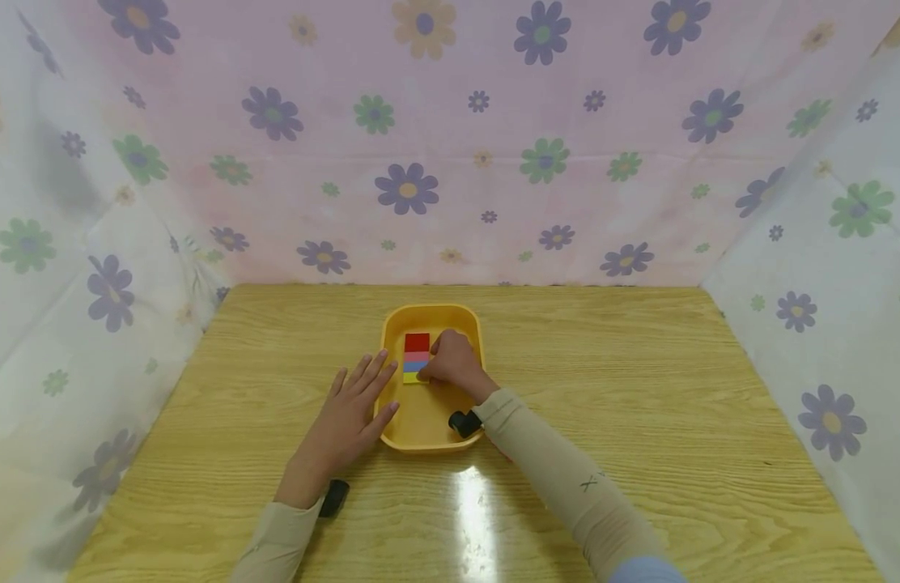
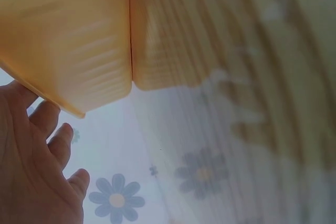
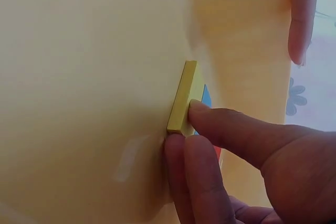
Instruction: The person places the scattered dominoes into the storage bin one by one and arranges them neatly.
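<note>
A yellow plastic tray [image 1: 413, 417] holds a row of flat blocks: red [image 1: 417, 342], pink [image 1: 415, 356], blue [image 1: 413, 367] and yellow [image 1: 411, 377], the yellow one nearest me. My right hand [image 1: 456, 362] reaches inside from the right and pinches the end of the yellow block [image 3: 182, 100]. In the right wrist view its thumb [image 3: 226, 124] lies on the block's top and a fingertip sits at its near end. My left hand [image 1: 346, 425] rests with fingers spread along the tray's left rim; the left wrist view shows those fingers [image 2: 59, 142] at the rim from outside.
The tray stands on a wood-grain table [image 1: 603, 364] with bare wood around it. Flower-patterned cloth [image 1: 486, 154] hangs at the back and both sides. A black wrist camera [image 1: 464, 423] on the right arm overlaps the tray's lower right corner.
</note>
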The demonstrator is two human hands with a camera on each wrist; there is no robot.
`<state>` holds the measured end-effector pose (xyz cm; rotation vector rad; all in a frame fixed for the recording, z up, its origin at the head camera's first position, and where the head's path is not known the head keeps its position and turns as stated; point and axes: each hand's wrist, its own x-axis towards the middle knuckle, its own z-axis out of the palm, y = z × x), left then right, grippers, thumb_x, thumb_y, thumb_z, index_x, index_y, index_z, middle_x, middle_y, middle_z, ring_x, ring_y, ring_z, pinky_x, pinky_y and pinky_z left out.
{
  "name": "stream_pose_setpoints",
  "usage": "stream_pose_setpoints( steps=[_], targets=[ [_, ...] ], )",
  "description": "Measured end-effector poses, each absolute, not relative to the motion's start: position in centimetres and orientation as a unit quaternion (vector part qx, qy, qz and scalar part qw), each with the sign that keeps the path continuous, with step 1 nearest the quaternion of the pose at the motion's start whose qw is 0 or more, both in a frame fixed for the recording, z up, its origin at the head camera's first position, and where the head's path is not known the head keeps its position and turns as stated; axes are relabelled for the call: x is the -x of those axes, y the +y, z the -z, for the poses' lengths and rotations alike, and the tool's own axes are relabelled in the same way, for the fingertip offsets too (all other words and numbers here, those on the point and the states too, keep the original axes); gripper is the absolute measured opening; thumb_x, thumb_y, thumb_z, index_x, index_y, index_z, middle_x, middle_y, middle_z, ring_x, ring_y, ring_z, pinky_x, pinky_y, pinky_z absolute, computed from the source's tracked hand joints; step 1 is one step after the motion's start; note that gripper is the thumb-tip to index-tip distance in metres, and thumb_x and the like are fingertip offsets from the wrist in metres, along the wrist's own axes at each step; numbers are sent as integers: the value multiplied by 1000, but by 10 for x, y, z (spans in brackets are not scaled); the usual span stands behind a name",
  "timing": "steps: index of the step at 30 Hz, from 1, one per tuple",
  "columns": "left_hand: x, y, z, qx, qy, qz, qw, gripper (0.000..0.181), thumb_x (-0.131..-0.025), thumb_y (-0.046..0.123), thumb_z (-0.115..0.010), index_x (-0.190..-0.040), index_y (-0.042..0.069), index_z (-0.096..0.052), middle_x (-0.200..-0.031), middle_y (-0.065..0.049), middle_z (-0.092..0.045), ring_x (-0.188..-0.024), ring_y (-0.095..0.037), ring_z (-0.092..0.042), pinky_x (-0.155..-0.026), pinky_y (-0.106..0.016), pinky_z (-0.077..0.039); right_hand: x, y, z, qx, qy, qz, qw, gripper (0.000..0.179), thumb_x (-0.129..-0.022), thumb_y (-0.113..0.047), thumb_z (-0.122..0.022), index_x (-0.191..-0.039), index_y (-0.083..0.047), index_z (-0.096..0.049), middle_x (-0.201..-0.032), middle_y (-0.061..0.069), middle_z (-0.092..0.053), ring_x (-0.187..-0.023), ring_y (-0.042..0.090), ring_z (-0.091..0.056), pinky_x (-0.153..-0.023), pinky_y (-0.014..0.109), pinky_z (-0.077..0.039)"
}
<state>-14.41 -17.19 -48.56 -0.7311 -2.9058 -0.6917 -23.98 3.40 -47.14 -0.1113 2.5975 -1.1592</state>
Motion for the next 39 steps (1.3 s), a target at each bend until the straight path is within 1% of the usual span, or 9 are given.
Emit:
stream_pose_setpoints(
  steps=[12, 16, 18, 22, 24, 27, 32, 34, 39],
  targets=[
    [144, -169, 484, 239, -945, 221, 34, 62, -106, 40, -52, -159, 12, -37, -169, -7, -23, -155, -36, -21, -121, -67, -12, 237, 37, 467, 36, 899, 411, 148, 51, -75, -8, -88, -54, -12, -41, -46, 3, -57, -40, 14, -54, -41, 22, -30],
    [144, -169, 484, 237, -945, 222, 29, 62, -106, 40, -52, -159, 12, -36, -169, -7, -22, -156, -35, -19, -121, -67, -11, 236, 40, 457, 43, 898, 412, 148, 35, -79, -9, -85, -66, -7, -53, -52, 2, -60, -48, 16, -59, -48, 21, -38],
    [144, -170, 484, 236, -945, 223, 25, 63, -106, 40, -52, -160, 13, -35, -170, -6, -21, -156, -35, -18, -121, -67, -10, 234, 43, 448, 42, 887, 435, 152, 25, -81, -10, -84, -77, -3, -60, -61, 5, -65, -56, 20, -65, -54, 23, -49],
    [144, -170, 483, 236, -946, 221, 27, 62, -106, 40, -52, -160, 13, -35, -170, -6, -22, -156, -36, -18, -121, -67, -10, 229, 52, 425, 36, 854, 495, 154, 16, -86, -10, -80, -92, 1, -69, -82, 14, -74, -76, 33, -75, -70, 36, -62],
    [145, -170, 483, 236, -946, 219, 28, 62, -106, 40, -52, -160, 13, -36, -170, -6, -22, -156, -36, -19, -121, -67, -10, 226, 59, 415, 42, 848, 509, 143, 20, -89, -13, -78, -101, 2, -72, -90, 17, -75, -83, 37, -74, -77, 43, -62],
    [145, -170, 483, 234, -947, 220, 26, 63, -106, 40, -52, -160, 14, -35, -170, -5, -22, -156, -36, -20, -121, -66, -10, 224, 71, 409, 64, 845, 519, 114, 19, -93, -16, -75, -103, -1, -74, -93, 17, -75, -85, 40, -72, -75, 43, -62],
    [145, -170, 483, 235, -945, 225, 27, 62, -105, 39, -52, -159, 13, -36, -169, -6, -23, -155, -37, -21, -121, -67, -10, 218, 95, 408, 99, 845, 523, 58, 17, -97, -17, -70, -105, -2, -74, -97, 13, -73, -81, 26, -69, -70, 32, -58],
    [145, -170, 483, 237, -945, 225, 30, 62, -106, 40, -52, -159, 12, -36, -169, -7, -23, -155, -37, -21, -121, -67, -11, 214, 105, 410, 104, 839, 532, 43, 17, -98, -16, -69, -106, -2, -74, -99, 13, -73, -83, 24, -68, -72, 33, -59],
    [144, -171, 483, 240, -942, 231, 32, 63, -105, 39, -53, -159, 11, -37, -169, -7, -24, -155, -38, -21, -121, -67, -11, 204, 129, 423, 96, 826, 555, 31, 19, -100, -15, -66, -107, 1, -73, -101, 18, -72, -93, 39, -68, -79, 48, -60]
  ],
)
